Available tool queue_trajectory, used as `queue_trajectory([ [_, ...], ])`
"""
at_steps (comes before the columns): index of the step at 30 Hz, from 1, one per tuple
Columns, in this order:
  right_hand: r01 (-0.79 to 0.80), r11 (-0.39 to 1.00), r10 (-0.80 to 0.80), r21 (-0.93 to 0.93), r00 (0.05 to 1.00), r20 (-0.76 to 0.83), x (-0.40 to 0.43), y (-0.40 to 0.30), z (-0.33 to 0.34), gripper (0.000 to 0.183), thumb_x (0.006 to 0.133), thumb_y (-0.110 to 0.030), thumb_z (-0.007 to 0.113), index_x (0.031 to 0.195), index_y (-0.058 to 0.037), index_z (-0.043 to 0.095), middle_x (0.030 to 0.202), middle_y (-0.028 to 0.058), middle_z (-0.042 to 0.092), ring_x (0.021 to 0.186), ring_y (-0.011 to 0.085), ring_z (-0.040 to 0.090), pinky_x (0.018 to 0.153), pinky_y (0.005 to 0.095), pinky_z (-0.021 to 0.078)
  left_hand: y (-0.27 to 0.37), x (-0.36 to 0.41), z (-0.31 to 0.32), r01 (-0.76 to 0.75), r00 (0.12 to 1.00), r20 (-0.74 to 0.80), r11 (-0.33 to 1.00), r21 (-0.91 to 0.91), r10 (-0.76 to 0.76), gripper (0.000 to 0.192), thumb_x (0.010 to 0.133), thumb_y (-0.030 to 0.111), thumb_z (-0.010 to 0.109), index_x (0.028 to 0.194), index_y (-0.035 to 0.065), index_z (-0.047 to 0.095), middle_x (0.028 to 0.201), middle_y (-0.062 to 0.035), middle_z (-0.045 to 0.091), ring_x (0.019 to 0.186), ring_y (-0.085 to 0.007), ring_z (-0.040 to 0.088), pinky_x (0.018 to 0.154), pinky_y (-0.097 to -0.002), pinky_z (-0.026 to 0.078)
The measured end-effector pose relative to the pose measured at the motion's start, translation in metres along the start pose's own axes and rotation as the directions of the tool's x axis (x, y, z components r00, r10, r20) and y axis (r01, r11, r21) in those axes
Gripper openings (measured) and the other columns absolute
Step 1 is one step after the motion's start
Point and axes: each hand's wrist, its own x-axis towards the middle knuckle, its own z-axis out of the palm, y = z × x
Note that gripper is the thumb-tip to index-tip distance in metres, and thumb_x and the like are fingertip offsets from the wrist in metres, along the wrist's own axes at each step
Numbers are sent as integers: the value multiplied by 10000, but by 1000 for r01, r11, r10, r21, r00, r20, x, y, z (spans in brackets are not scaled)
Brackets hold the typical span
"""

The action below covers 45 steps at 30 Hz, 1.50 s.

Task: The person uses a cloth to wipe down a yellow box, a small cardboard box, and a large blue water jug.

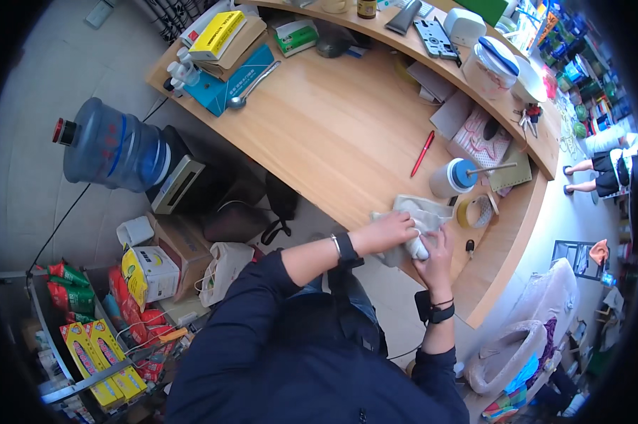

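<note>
Both hands are at the near edge of a curved wooden desk [319,122]. My left hand [388,232] grips part of a pale cloth [425,208], fingers curled over it. Facing it, my right hand [436,254] has its thumb and fingers around a small white item [417,247] that touches the cloth; whether it is a separate object or bunched fabric, I cannot tell. Just beyond the cloth stands a white cup with a blue lid [461,176] and a straw or stick. A roll of adhesive tape [475,212] lies to its right.
A red pen [423,153] lies beyond the cup. Boxes and a metal spoon-like tool [254,85] occupy the far left desk end. A raised shelf [541,143] curves along the right. Left of the desk is a large water bottle [117,146]. A person [597,172] stands far right.
</note>
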Motion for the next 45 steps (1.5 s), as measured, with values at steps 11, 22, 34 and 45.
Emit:
queue_trajectory([
  [11, -91, 996, 86, 15, 977, 194, 47, -52, 85, 734, 652, -210, 670, 1209, 54, 271, 1237, 289, 252, 1198, 445, 175, 972, 444, 234, -62, -58, -30, 175, 958, 197, 970, 170, -207, 719, 634, 204, 652, 1263, 161, 307, 1340, -132, 220, 1261, -306, 139, 959, -553, 167],
  [22, -239, 971, 240, -20, 962, 133, 254, -37, 147, 721, 725, -284, 614, 1205, 111, 247, 1259, 288, 232, 1200, 434, 176, 973, 416, 238, -248, 8, -123, 140, 977, 137, 977, 162, -163, 628, 667, 188, 622, 1239, 174, 363, 1315, -116, 281, 1247, -296, 189, 967, -525, 149],
  [34, -142, 990, 142, -23, 940, 312, 391, -84, 183, 672, 676, -309, 650, 1230, -90, 339, 1229, 292, 273, 1192, 444, 187, 947, 422, 282, -343, -18, -204, 375, 911, 138, 919, 123, -390, 612, 635, 198, 639, 1193, 115, 401, 1290, -122, 309, 1225, -312, 224, 926, -553, 212],
  [45, 189, 953, -272, 237, 881, 388, 274, -206, 235, 616, 533, 8, 582, 1128, -71, 442, 1153, 230, 367, 1118, 392, 322, 903, 415, 337, -224, -211, -223, 540, 803, 234, 836, 102, -548, 510, 663, 146, 596, 1140, 53, 442, 1273, -192, 288, 1223, -352, 198, 945, -521, 214],
])
